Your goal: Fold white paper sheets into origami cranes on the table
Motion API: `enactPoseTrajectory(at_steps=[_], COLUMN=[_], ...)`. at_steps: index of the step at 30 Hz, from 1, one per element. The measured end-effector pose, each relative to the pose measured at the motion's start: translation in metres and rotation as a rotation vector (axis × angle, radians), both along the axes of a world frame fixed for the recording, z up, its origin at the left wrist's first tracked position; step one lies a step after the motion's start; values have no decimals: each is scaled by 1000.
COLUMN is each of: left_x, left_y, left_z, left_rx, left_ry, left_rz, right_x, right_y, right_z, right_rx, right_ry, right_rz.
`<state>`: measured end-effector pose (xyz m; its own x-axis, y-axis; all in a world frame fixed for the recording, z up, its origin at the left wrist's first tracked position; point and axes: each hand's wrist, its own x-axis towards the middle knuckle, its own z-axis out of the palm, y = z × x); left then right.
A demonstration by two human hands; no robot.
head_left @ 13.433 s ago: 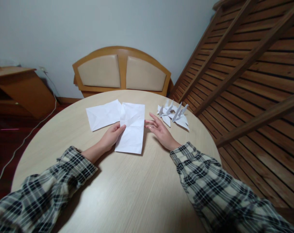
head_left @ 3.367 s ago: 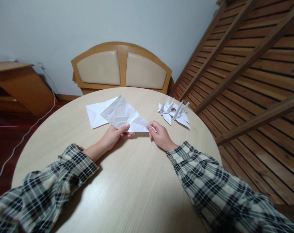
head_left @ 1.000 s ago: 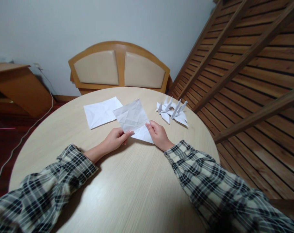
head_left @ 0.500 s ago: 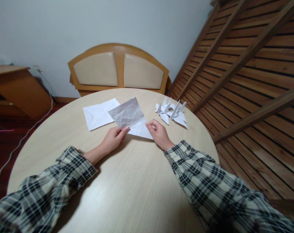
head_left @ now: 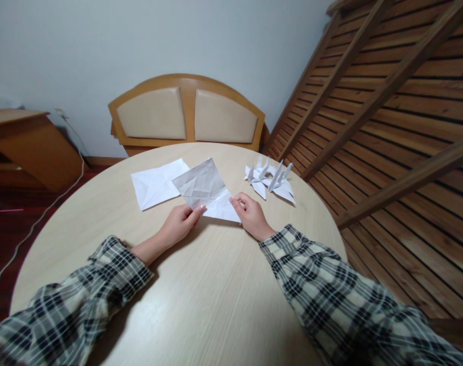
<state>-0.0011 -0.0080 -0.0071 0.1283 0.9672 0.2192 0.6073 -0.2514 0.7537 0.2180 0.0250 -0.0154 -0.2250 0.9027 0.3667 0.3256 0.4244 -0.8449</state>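
Both hands pinch one creased sheet of white paper [head_left: 201, 184] above the table. My left hand [head_left: 181, 222] has its thumb on top of the near left edge, with the fingers tucked beneath. On the right side, my right hand [head_left: 251, 217] grips the edge between thumb and fingers. A fold line crosses the sheet; the far part is tilted up and looks greyer, the near part is flatter and brighter. Left of it lies a stack of white paper [head_left: 155, 183], partly covered by the held sheet. Several folded paper cranes [head_left: 271, 178] stand together to the right.
The round wooden table [head_left: 201, 305] fills the middle. Behind it stands a headboard-like wooden panel [head_left: 189, 107] with cream pads. A slatted wooden wall [head_left: 399, 152] slopes along the right. At left are a wooden desk [head_left: 33, 147] and a white cable [head_left: 36, 218].
The view has tilted slightly, so everything sits a little lower in the picture. Both hands keep their hold on the creased paper, whose far part has shifted very little.
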Motion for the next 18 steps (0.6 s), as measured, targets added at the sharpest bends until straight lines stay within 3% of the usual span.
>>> enactPoseTrajectory(at_steps=[12,18], left_x=[0,0], left_y=[-2,-1], left_z=[1,1], left_rx=[-5,-11], left_ry=[-63,-90], left_rz=[-17,-33], right_x=[0,1], right_y=[1,0], right_z=[-1,-1], right_rx=[38,-50], right_ry=[19,34], right_rz=[46,59])
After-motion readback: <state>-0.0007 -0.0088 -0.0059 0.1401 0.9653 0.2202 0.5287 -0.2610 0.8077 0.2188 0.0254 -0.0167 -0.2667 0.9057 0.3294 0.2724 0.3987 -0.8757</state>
